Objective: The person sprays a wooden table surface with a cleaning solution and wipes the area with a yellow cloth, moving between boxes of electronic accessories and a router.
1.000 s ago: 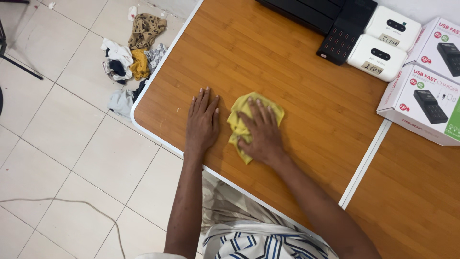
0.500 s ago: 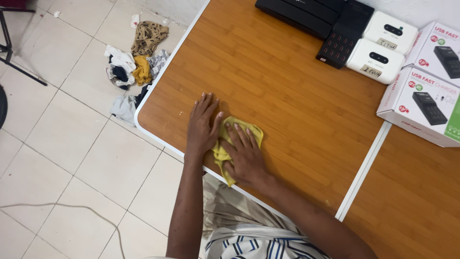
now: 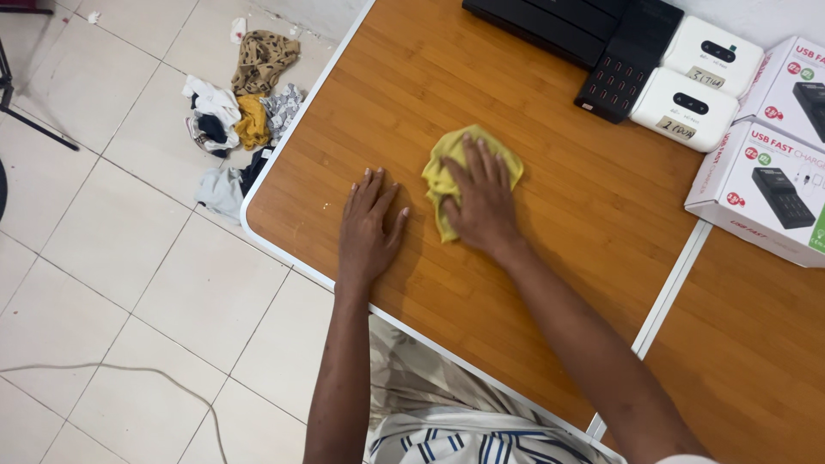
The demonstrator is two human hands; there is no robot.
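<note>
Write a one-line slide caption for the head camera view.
Right hand presses a yellow cloth flat on a wooden table; left hand rests palm-down beside it.

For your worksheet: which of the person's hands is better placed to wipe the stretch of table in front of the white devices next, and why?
Probably the right hand: it already presses the yellow cloth flat, nearer the white devices. The left hand rests bare on the table, apart from the cloth.
</note>
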